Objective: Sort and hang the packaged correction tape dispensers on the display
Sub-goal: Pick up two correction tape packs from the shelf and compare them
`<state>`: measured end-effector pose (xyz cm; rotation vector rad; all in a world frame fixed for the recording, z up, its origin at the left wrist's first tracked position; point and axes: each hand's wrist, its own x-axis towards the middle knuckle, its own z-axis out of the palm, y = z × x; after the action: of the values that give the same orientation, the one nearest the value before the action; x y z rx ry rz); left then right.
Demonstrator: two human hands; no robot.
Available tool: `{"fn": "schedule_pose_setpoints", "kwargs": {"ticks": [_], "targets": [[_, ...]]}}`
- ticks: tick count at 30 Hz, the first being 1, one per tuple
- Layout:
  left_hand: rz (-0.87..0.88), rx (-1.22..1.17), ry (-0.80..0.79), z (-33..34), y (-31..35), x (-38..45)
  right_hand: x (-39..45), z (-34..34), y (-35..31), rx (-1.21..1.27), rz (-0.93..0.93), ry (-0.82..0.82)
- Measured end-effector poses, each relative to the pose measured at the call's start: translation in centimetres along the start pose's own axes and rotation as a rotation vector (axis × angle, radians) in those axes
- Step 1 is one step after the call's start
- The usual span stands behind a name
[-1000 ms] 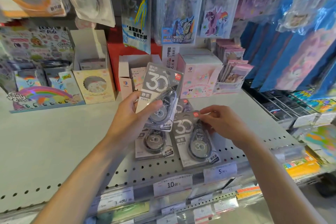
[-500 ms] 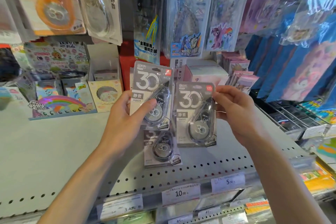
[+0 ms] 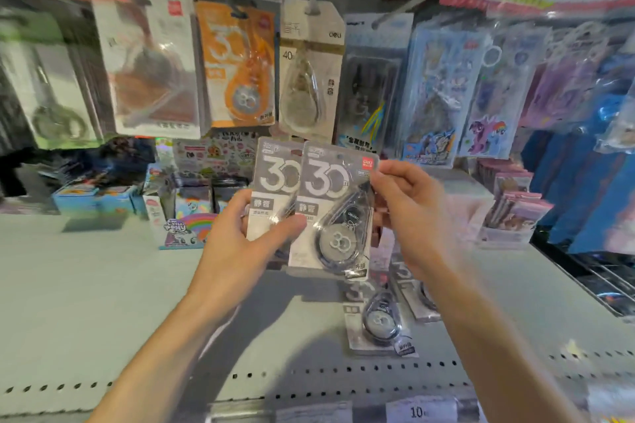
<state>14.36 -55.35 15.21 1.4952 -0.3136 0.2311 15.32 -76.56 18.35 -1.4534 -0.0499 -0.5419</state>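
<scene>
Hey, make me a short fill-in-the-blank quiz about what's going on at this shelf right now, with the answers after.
1. The two grey packs held up in front of the display each show the large number ____.
2. The pack held by the right hand lies ____ the pack held by the left hand.
3. The hanging pack just left of the white one is coloured ____.
4. More grey packs lie on the ____ below.

Answers: 30; in front of; orange; shelf

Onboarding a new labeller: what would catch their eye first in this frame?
Two grey "30" packs at centre, overlapping: the front pack pinched by the right hand, the rear pack gripped by the left hand. Next, the orange pack hanging above them, and a spare pack lying on the shelf.
</scene>
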Motion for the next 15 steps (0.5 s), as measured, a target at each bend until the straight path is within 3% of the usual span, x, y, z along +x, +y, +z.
{"fn": "schedule_pose_setpoints", "kwargs": {"ticks": [10,15], "targets": [[0.126,-0.015,0.204,-6.6,2.8,1.1,-2.3,7.3,-0.9,-0.022,0.014,-0.34],[0.209,0.057,0.206,-7.7,4.5,1.2,-2.4,8.6,-1.3,0.079,0.013,-0.369]]}}
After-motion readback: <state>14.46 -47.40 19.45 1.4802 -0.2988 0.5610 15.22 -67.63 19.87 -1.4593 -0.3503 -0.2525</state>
